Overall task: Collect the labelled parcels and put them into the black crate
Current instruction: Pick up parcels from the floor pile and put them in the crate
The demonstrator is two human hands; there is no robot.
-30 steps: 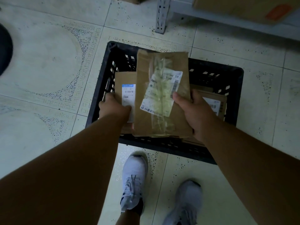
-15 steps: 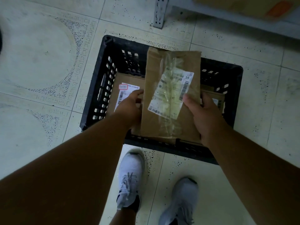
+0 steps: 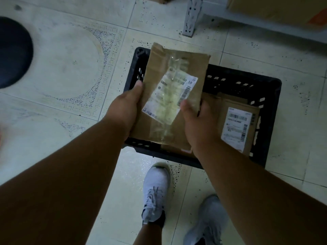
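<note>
Both hands grip a brown labelled parcel (image 3: 169,101) above the black crate (image 3: 270,106): left hand (image 3: 126,108) clasps its left edge, right hand (image 3: 198,121) its right. Another labelled parcel (image 3: 237,126) lies inside.

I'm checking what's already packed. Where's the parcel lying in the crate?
In the head view, the parcel lies label-up in the right half of the black crate, just right of the right hand.
</note>
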